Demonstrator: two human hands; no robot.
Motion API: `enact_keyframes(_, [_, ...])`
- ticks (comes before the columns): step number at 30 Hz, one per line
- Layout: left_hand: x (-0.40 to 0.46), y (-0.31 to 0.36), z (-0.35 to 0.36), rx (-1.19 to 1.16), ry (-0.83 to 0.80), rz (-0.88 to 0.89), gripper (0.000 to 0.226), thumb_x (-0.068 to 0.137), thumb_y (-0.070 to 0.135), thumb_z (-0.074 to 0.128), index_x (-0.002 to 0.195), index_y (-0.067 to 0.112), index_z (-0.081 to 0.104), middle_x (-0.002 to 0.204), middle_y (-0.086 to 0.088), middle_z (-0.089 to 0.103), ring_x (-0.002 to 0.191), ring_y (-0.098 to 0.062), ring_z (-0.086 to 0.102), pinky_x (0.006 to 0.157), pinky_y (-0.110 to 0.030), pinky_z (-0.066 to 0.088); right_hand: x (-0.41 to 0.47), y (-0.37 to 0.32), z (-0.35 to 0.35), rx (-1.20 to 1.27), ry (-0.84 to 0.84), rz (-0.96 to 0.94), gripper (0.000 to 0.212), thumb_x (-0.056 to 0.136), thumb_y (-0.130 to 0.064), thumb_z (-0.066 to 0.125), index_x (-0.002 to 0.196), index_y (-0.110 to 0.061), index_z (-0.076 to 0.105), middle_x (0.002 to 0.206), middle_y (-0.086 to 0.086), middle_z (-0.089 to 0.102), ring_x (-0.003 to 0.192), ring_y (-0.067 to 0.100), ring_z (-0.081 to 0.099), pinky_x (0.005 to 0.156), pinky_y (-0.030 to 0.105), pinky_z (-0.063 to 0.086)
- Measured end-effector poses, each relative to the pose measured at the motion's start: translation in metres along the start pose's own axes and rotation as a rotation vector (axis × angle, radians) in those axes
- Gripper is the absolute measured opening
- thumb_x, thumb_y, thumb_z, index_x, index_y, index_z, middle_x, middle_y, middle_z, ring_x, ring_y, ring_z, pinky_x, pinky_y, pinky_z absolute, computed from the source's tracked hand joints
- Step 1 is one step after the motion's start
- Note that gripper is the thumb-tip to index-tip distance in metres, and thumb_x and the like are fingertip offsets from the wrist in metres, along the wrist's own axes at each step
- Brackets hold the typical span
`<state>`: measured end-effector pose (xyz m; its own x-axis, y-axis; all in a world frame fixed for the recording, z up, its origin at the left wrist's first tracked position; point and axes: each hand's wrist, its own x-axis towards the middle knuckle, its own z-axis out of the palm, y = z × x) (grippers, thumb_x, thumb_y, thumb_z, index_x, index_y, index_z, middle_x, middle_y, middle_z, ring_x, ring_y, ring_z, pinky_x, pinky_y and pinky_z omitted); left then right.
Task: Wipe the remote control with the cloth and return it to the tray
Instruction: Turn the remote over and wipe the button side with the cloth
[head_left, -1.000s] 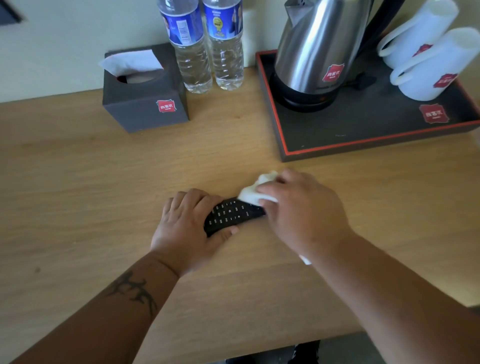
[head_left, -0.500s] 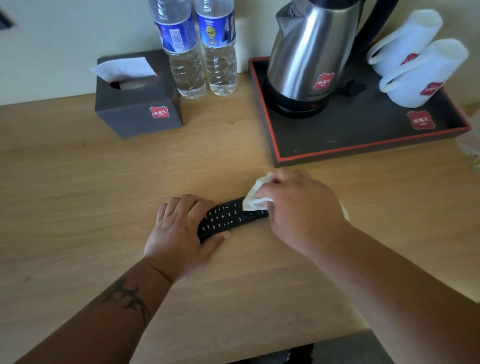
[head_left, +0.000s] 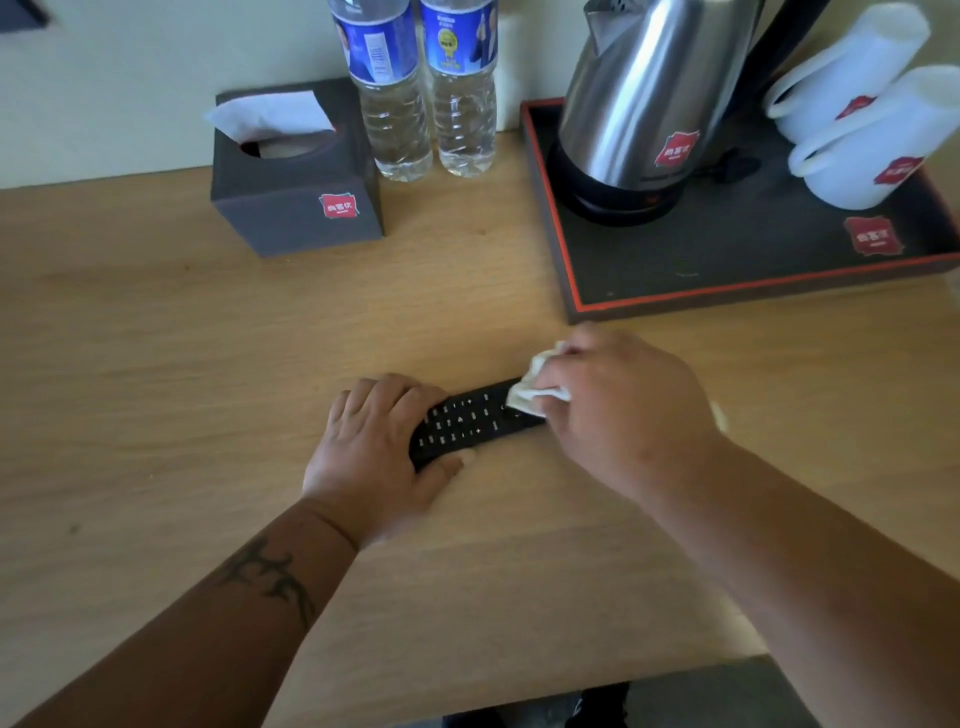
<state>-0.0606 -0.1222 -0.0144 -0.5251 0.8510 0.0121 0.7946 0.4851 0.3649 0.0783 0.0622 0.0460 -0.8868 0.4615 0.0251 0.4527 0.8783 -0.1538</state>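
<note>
A black remote control (head_left: 470, 422) lies flat on the wooden table, buttons up, slightly tilted. My left hand (head_left: 382, 452) grips its left end, fingers over the top and thumb along the near edge. My right hand (head_left: 621, 410) holds a crumpled white cloth (head_left: 535, 382) pressed on the remote's right end, which the hand and cloth hide. The dark tray (head_left: 727, 280) with a red rim sits behind, to the right.
On the tray stand a steel kettle (head_left: 639, 114) and two white cups (head_left: 872, 119). Two water bottles (head_left: 421, 88) and a dark tissue box (head_left: 296, 176) stand at the back against the wall. The table's near edge (head_left: 519, 696) runs below my arms.
My right hand with the cloth has slid a little to the right along the remote, baring more buttons. My left hand keeps its hold.
</note>
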Motion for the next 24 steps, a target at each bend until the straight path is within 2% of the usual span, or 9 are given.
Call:
enact_keyframes(2, [0.000, 0.001, -0.001, -0.003, 0.003, 0.000, 0.059, 0.077, 0.067, 0.055, 0.122, 0.029, 0.054, 0.113, 0.007, 0.051, 0.107, -0.018, 0.044, 0.099, -0.038, 0.034, 0.003, 0.004, -0.007, -0.014, -0.008, 0.006, 0.010, 0.079, -0.035, 0.070, 0.088, -0.034, 0.076, 0.089, -0.004, 0.061, 0.077, 0.023, 0.061, 0.057, 0.027, 0.039])
enact_keyframes(5, [-0.001, 0.001, -0.001, 0.003, -0.015, -0.016, 0.057, 0.076, 0.066, 0.053, 0.118, 0.028, 0.054, 0.113, 0.004, 0.052, 0.106, -0.021, 0.045, 0.096, -0.038, 0.034, 0.013, -0.032, -0.005, 0.053, 0.014, -0.066, 0.007, 0.076, -0.030, 0.070, 0.082, -0.030, 0.075, 0.088, -0.004, 0.061, 0.076, 0.023, 0.060, 0.058, 0.031, 0.049])
enact_keyframes(8, [0.000, 0.002, -0.001, 0.020, -0.034, -0.035, 0.055, 0.073, 0.063, 0.048, 0.112, 0.024, 0.056, 0.112, 0.002, 0.052, 0.105, -0.026, 0.046, 0.094, -0.035, 0.031, 0.014, -0.066, 0.014, 0.090, -0.009, -0.161, 0.005, 0.077, -0.022, 0.071, 0.080, -0.026, 0.074, 0.084, 0.000, 0.057, 0.071, 0.025, 0.054, 0.053, 0.033, 0.046])
enact_keyframes(11, [0.000, 0.001, 0.001, -0.004, -0.010, -0.030, 0.059, 0.074, 0.068, 0.054, 0.117, 0.028, 0.056, 0.112, 0.004, 0.053, 0.105, -0.022, 0.044, 0.095, -0.036, 0.032, 0.004, -0.043, 0.018, 0.149, 0.011, -0.140, 0.007, 0.078, -0.027, 0.076, 0.084, -0.029, 0.076, 0.086, -0.001, 0.059, 0.072, 0.025, 0.057, 0.053, 0.033, 0.047])
enact_keyframes(15, [0.000, 0.000, 0.000, -0.015, 0.011, -0.001, 0.060, 0.076, 0.069, 0.057, 0.122, 0.030, 0.054, 0.114, 0.007, 0.051, 0.108, -0.018, 0.044, 0.100, -0.035, 0.031, -0.010, 0.001, 0.002, 0.112, 0.001, -0.004, 0.011, 0.074, -0.030, 0.077, 0.085, -0.034, 0.076, 0.093, -0.005, 0.065, 0.080, 0.025, 0.065, 0.057, 0.030, 0.050])
enact_keyframes(19, [0.000, 0.000, -0.001, -0.003, -0.005, 0.002, 0.062, 0.077, 0.071, 0.052, 0.123, 0.029, 0.054, 0.114, 0.008, 0.051, 0.108, -0.017, 0.043, 0.100, -0.034, 0.029, -0.013, 0.007, -0.003, 0.110, 0.033, 0.079, 0.012, 0.076, -0.031, 0.074, 0.088, -0.034, 0.076, 0.096, -0.006, 0.063, 0.083, 0.023, 0.063, 0.058, 0.027, 0.040])
enact_keyframes(24, [-0.001, 0.001, 0.001, -0.005, 0.013, -0.010, 0.060, 0.076, 0.070, 0.053, 0.119, 0.029, 0.056, 0.111, 0.007, 0.052, 0.104, -0.018, 0.044, 0.096, -0.034, 0.032, -0.014, -0.042, 0.019, 0.229, 0.078, -0.079, 0.013, 0.073, -0.028, 0.079, 0.086, -0.028, 0.077, 0.090, -0.002, 0.062, 0.077, 0.024, 0.062, 0.055, 0.031, 0.049])
